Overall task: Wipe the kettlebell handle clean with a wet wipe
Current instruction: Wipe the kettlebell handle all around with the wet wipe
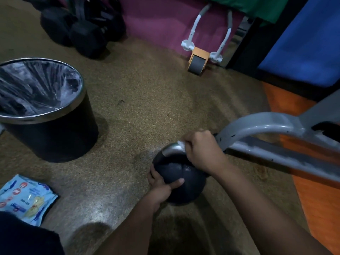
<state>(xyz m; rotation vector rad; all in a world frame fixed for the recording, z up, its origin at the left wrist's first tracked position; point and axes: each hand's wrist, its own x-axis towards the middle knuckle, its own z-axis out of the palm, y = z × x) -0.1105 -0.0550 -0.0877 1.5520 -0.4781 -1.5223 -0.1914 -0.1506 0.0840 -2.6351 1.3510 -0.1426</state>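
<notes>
A dark kettlebell (185, 178) stands on the speckled floor in the lower middle of the head view. Its silver handle (171, 149) arches over the top. My left hand (163, 183) grips the ball's near left side, thumb across the front. My right hand (204, 150) is closed over the handle's right part with a white wet wipe (182, 143) pressed against the metal; only a corner of the wipe shows past my fingers.
A black bin (55, 133) with a plastic liner stands at the left. A light blue wet wipe pack (24, 199) lies at lower left. A grey bench frame (266, 129) runs right of the kettlebell. An ab roller (197, 60) and dark dumbbells (81, 28) lie farther back.
</notes>
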